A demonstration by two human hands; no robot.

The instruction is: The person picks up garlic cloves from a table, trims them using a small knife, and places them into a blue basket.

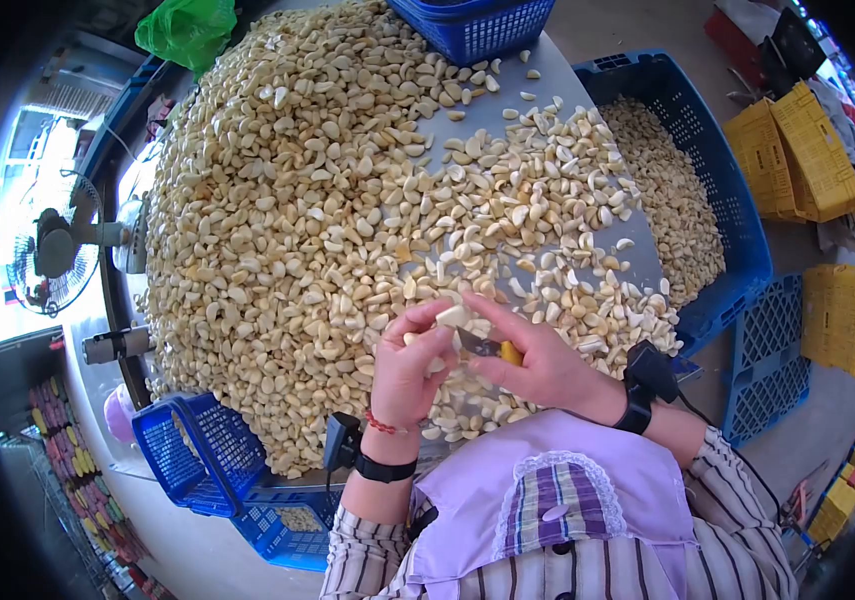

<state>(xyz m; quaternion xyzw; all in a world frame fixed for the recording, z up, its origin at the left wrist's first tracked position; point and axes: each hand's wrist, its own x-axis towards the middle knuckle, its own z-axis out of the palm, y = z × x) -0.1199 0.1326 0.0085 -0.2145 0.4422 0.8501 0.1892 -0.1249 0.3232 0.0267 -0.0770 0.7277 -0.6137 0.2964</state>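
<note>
My left hand (412, 365) is closed on a pale, peeled clove (453, 317), held up between thumb and fingers over the table. Close beside it on the right, my right hand (527, 355) grips a small knife (480, 344) with a yellow handle, its blade against or very near the clove. Beneath and around both hands lie many loose pale cloves (287, 200), heaped high on the left and spread thinner over the grey metal tabletop (597, 100) on the right.
A large blue crate (742, 220) of cloves stands right of the table. Blue baskets sit at the table's far edge (487, 35) and lower left (172, 450). Yellow crates (817, 150) lie far right. A fan (57, 245) and green bag (187, 30) are left.
</note>
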